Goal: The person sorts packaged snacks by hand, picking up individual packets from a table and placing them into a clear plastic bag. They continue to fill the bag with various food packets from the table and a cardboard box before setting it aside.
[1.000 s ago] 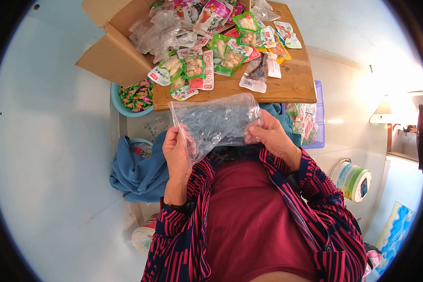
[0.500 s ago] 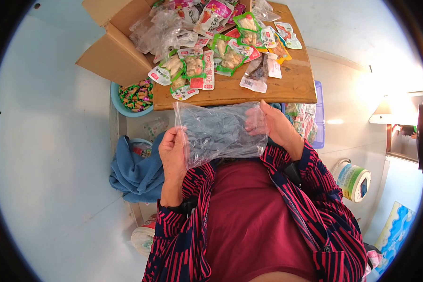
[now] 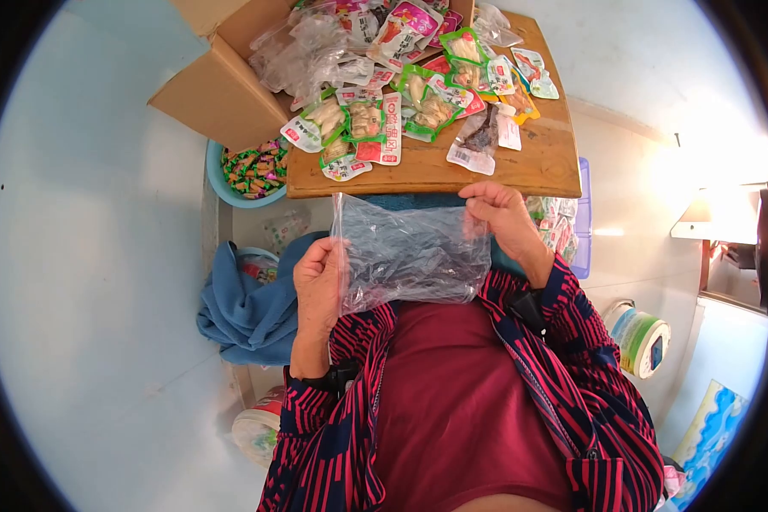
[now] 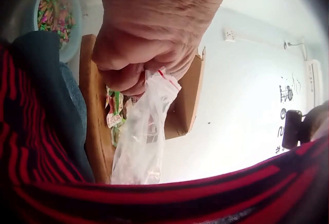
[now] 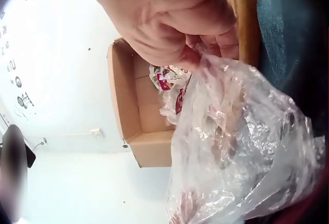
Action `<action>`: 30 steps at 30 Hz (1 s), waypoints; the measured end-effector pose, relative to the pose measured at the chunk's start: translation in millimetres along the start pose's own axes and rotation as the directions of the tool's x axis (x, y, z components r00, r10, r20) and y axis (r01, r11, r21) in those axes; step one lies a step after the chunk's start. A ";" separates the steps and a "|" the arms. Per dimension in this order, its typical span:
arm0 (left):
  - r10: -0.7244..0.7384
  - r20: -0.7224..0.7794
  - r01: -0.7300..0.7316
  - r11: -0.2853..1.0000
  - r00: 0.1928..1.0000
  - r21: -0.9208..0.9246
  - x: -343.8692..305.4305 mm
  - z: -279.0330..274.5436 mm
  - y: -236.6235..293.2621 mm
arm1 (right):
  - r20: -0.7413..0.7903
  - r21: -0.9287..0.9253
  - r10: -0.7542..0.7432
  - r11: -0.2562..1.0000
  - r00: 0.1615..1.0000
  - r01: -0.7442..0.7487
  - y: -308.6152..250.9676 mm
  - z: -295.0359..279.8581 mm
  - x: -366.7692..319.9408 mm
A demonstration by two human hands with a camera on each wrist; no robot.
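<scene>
A clear zip-lock bag (image 3: 410, 264) hangs spread between both hands, in front of the torso and below the table's near edge. My left hand (image 3: 317, 290) pinches its left edge, and in the left wrist view a red line runs along the zip strip (image 4: 168, 79) beside the fingers. At the bag's upper right corner my right hand (image 3: 514, 224) pinches the film between thumb and fingers. The right wrist view shows the crinkled, shiny bag (image 5: 241, 131) hanging from those fingers. Its sides look flat, with cloth showing through.
Beyond the bag, a wooden table (image 3: 401, 181) bears several sealed snack packets (image 3: 431, 107) and an open cardboard box (image 3: 222, 94). A blue basin (image 3: 230, 192) of wrapped sweets stands left; a purple basket (image 3: 584, 222) stands right. Blue cloth (image 3: 247, 299) lies left of the left arm.
My right hand let its fingers spread behind the bag's right side, then came up to pinch the upper right corner. The left hand kept its hold. The head view shifted slightly.
</scene>
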State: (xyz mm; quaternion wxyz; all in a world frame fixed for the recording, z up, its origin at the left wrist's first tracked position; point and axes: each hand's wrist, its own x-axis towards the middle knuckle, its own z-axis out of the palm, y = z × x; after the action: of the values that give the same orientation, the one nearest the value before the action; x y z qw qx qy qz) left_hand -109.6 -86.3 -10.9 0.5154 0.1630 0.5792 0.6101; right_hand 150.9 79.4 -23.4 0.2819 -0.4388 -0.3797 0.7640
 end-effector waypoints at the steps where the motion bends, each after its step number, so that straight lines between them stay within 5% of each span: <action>1: -0.011 0.021 0.010 0.999 1.000 0.041 0.0 -0.5 -0.6 | -0.025 -0.124 -0.107 0.987 0.994 0.103 1.3 -2.6 1.9; 7: -0.010 0.020 0.009 0.998 1.000 0.062 3.1 -0.5 -9.1 | -0.169 -0.368 -0.215 0.919 0.962 0.141 -12.3 5.4 8.9; 13: 0.049 -0.041 -0.043 0.991 0.998 0.127 -1.0 1.5 3.6 | -0.168 -0.379 -0.337 0.890 0.926 0.255 1.7 0.0 22.6; 17: 0.069 -0.055 -0.058 0.981 0.996 0.184 -9.7 8.5 18.0 | -0.218 -0.468 -0.303 0.866 0.928 0.173 -6.6 1.9 18.8; 19: 0.128 -0.052 -0.113 0.965 0.990 0.236 -14.7 11.3 25.8 | -0.175 -0.703 -0.504 0.665 0.845 0.251 -10.4 5.1 17.8; 21: 0.188 -0.049 -0.166 0.943 0.981 0.290 -21.7 16.3 37.4 | -0.114 -0.718 -0.535 0.627 0.837 0.302 -20.6 16.2 11.2; 23: 0.379 0.008 -0.326 0.788 0.926 0.523 -31.1 24.9 52.0 | -0.056 -0.728 -0.565 0.587 0.823 0.353 -34.9 35.7 -4.2; 24: 0.381 0.006 -0.327 0.786 0.925 0.525 -34.4 29.0 56.6 | 0.001 -0.582 -0.473 0.716 0.881 0.385 -42.7 50.7 -16.3; 26: 0.599 0.111 -0.480 0.502 0.793 0.719 -40.2 37.5 64.2 | 0.165 -0.390 -0.365 0.829 0.916 0.400 -60.2 79.1 -41.2; 30: 0.649 0.234 -0.514 0.279 0.724 0.811 -47.9 52.9 80.6 | 0.346 -0.371 -0.366 0.793 0.864 0.484 -76.3 116.1 -61.8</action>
State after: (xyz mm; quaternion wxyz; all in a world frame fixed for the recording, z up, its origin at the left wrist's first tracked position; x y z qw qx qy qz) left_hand -83.0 -80.6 93.2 0.0691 0.5435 0.7294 0.4097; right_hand 83.9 35.7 105.8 0.2879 -0.2912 -0.6669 0.6225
